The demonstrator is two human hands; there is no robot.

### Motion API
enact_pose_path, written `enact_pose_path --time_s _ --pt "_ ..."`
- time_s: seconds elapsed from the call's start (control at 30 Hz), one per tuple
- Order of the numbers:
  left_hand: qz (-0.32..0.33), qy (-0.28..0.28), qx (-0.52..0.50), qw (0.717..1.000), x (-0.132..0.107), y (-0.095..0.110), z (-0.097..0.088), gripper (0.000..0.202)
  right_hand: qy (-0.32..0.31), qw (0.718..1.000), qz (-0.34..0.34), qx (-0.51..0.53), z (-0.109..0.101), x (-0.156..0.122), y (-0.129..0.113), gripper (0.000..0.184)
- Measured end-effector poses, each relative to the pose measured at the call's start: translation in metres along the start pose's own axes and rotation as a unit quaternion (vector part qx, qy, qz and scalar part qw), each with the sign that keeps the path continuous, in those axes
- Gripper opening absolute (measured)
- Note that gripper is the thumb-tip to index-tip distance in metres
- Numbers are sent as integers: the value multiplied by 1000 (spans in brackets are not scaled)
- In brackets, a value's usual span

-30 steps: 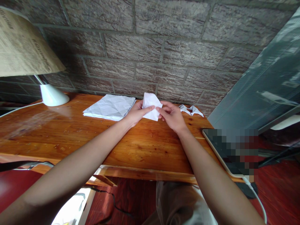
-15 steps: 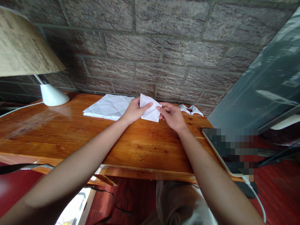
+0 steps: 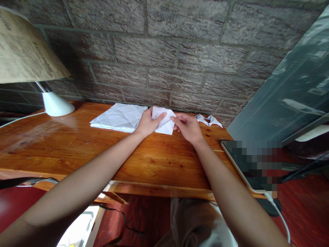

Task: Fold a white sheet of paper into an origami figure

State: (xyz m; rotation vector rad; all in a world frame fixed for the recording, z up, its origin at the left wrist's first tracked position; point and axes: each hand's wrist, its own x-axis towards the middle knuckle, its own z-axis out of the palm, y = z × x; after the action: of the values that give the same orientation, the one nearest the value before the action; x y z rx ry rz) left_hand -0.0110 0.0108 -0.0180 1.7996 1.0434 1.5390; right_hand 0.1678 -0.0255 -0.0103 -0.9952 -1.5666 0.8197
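Note:
A small folded piece of white paper [image 3: 164, 121] is held between both hands near the back of the wooden desk [image 3: 144, 157]. My left hand [image 3: 148, 122] grips its left side with the thumb laid across the top. My right hand [image 3: 187, 127] pinches its right edge with fingers curled. The paper sits low, close to or touching the desk surface.
A creased sheet of white paper [image 3: 119, 117] lies flat to the left of the hands. A small folded paper shape [image 3: 208, 120] rests to the right by the brick wall. A white lamp base [image 3: 57, 103] stands at back left. A tablet [image 3: 250, 164] with a cable lies at right.
The folded paper has come down from a raised, upright pose to lie lower and flatter near the desk. My left thumb has moved over its top.

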Motion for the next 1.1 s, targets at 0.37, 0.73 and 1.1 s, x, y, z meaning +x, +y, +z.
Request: enact_pose_path --time_s 0.37,0.73,1.1 --pt "31 -7 31 999 -1 6 -1 25 7 1000 12 11 0 0 0 49" --pt "31 -17 25 999 -3 12 -1 28 12 1000 21 6 1 -1 -4 51" --pt "15 -15 16 1000 -4 14 -1 25 12 1000 13 2 1 0 0 49"
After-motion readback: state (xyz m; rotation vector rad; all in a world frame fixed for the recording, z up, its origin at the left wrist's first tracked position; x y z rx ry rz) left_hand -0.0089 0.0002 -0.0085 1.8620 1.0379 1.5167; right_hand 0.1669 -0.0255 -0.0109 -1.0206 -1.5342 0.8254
